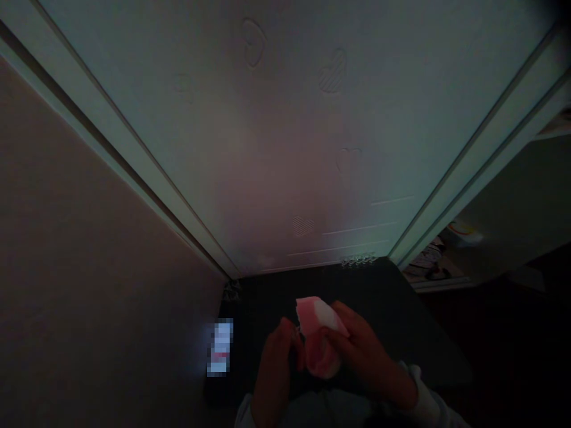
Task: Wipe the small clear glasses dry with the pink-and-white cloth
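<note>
Low in the middle, a pink and white cloth piece [317,315], sock-like in shape, is bunched up above a dark surface. My right hand [363,351] grips it from the right, with the thumb across its front. On the other side my left hand [283,351] is closed, its fingertips pinched close to the cloth's left edge. Something thin and pale shows at those fingertips, too small and dim to name. Dim light hides where the fingers meet the cloth.
The dark tabletop [263,297] lies beneath my hands, against a white panel [285,148] with embossed hearts. A lit, blurred-out screen [220,348] lies at the left beside a brownish wall [111,267]. An open shelf [439,270] with several items stands at the right.
</note>
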Demonstrator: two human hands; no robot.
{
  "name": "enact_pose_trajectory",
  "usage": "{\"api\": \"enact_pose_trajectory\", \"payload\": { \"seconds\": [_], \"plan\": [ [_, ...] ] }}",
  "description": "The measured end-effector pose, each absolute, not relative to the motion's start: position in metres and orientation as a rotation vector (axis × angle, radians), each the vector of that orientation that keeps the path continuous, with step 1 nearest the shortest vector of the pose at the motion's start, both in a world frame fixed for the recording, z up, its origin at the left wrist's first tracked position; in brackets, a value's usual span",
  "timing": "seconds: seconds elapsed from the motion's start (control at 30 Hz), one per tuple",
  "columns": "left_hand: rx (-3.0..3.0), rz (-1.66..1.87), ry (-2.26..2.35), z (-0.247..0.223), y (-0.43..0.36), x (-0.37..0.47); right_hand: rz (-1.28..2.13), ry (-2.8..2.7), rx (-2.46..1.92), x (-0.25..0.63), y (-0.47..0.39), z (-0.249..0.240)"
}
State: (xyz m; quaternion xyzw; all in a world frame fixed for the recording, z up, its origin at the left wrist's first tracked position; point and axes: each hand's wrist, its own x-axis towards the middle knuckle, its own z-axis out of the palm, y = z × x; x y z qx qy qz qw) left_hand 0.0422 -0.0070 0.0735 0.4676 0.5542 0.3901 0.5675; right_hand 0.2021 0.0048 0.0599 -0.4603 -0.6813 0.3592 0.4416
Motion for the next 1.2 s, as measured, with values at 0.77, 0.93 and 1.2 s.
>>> {"api": "enact_pose_trajectory", "payload": {
  "seconds": [0.77,0.93,1.2],
  "plan": [
    [1.181,1.024,1.340,0.081,-0.006,0.041,0.973,-1.542,-1.204,0.202,0.007,0.056],
    [1.174,0.988,1.335,0.083,-0.005,0.038,0.925,-1.553,-1.232,0.198,0.013,0.054],
    [1.044,1.117,1.332,0.080,-0.009,0.027,1.115,-1.460,-1.260,0.178,0.023,0.051]
  ]
}}
